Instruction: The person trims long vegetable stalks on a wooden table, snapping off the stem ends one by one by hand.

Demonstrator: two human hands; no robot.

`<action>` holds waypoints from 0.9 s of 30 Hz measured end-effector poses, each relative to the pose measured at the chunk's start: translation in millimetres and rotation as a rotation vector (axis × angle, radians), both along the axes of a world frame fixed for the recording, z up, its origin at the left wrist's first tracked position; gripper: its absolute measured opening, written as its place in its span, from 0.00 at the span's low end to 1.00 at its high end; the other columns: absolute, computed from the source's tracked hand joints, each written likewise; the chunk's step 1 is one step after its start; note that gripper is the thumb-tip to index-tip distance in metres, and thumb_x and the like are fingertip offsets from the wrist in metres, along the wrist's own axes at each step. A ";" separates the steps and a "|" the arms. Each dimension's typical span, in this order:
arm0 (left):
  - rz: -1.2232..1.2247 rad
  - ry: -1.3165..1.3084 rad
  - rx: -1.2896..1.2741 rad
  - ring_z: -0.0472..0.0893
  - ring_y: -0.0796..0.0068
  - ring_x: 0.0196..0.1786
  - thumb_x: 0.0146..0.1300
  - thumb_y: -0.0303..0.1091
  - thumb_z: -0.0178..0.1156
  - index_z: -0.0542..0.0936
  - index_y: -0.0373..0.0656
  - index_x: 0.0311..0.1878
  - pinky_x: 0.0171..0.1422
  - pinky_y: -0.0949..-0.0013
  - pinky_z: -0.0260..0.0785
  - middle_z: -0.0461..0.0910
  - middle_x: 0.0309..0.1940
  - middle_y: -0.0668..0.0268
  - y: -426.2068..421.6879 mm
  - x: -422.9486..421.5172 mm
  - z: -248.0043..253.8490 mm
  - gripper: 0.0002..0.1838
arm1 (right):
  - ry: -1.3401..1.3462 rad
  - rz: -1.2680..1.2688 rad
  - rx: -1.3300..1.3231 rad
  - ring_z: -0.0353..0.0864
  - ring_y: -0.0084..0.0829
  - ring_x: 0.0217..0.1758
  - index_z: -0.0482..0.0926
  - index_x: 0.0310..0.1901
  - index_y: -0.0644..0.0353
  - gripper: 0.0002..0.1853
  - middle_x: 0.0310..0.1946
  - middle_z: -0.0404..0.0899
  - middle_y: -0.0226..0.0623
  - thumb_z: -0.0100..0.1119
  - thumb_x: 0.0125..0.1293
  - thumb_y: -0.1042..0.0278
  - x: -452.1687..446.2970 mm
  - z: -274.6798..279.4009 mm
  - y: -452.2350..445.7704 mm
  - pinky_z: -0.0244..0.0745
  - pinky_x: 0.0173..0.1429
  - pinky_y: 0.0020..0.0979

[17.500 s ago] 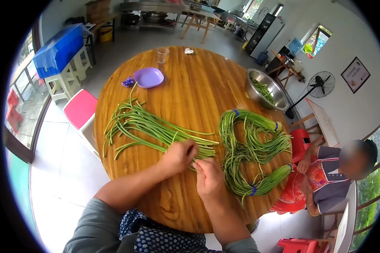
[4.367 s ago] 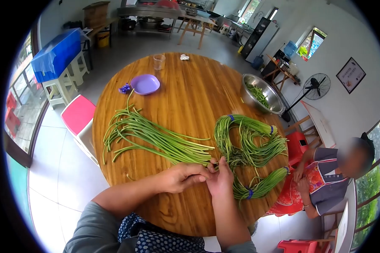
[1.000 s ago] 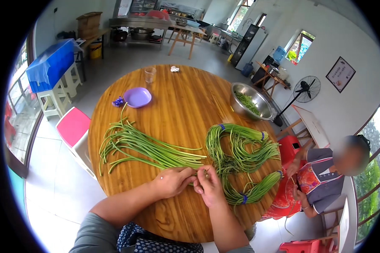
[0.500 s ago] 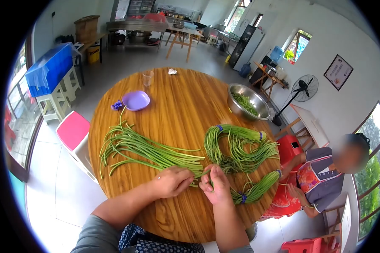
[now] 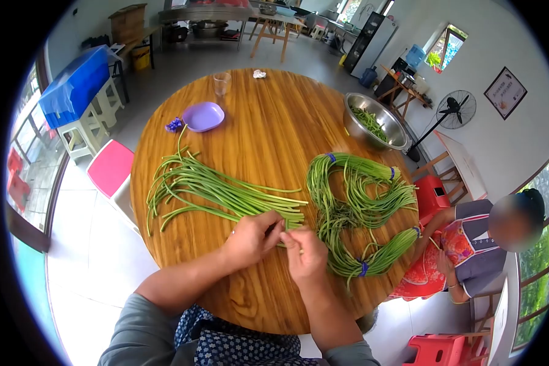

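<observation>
At three o'clock lie blue-banded green stem bundles; bare left hand and right hand curl inward, grip unclear.

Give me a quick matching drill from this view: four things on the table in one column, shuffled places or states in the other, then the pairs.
Things
1. fanned-out green stems
2. curved green bundles
3. steel bowl
4. shallow dish

Places or states
A. bound with blue ties
B. purple, near the clear cup
C. unbound, left of the bundles
D. holding green pieces

Pairs: 1-C, 2-A, 3-D, 4-B
</observation>
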State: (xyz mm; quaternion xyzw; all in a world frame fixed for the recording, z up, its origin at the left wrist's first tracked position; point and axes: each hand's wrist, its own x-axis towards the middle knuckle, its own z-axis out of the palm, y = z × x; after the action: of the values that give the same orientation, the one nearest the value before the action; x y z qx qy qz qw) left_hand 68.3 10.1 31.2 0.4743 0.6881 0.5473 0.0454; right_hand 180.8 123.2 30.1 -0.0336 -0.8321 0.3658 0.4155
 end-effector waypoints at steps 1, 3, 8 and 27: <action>-0.009 -0.008 0.013 0.80 0.53 0.27 0.66 0.27 0.61 0.79 0.37 0.40 0.32 0.59 0.73 0.78 0.26 0.54 -0.5 0.6 4.2 0.04 | -0.012 -0.020 -0.121 0.77 0.25 0.27 0.73 0.40 0.61 0.07 0.30 0.81 0.37 0.61 0.71 0.70 2.6 1.3 2.4 0.72 0.31 0.24; -0.014 -0.018 0.037 0.80 0.54 0.28 0.65 0.27 0.61 0.79 0.37 0.40 0.33 0.60 0.73 0.78 0.26 0.55 1.3 2.2 5.9 0.03 | 0.050 0.170 -0.969 0.62 0.17 0.20 0.72 0.42 0.57 0.08 0.28 0.76 0.30 0.52 0.77 0.63 3.7 1.1 11.3 0.54 0.24 0.17; -0.298 0.282 0.282 0.81 0.54 0.30 0.62 0.23 0.62 0.79 0.39 0.39 0.35 0.59 0.73 0.79 0.28 0.57 -1.1 -5.0 2.7 0.04 | 0.015 0.369 -1.479 0.63 0.19 0.20 0.73 0.42 0.56 0.07 0.32 0.77 0.31 0.51 0.78 0.63 2.1 -1.6 9.3 0.59 0.25 0.21; -0.145 0.360 0.066 0.79 0.52 0.35 0.62 0.23 0.61 0.80 0.38 0.47 0.40 0.58 0.72 0.79 0.33 0.54 -2.4 -2.8 4.1 0.10 | 0.023 0.411 -1.626 0.65 0.21 0.19 0.73 0.41 0.53 0.08 0.31 0.78 0.33 0.50 0.76 0.59 4.1 -4.6 34.7 0.59 0.25 0.24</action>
State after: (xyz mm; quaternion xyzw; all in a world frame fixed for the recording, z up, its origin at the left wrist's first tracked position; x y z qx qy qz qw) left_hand 65.5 7.6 35.3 0.6141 0.6307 0.4713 -0.0546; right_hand 184.9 157.9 25.5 -0.1666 -0.2946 0.9205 0.1955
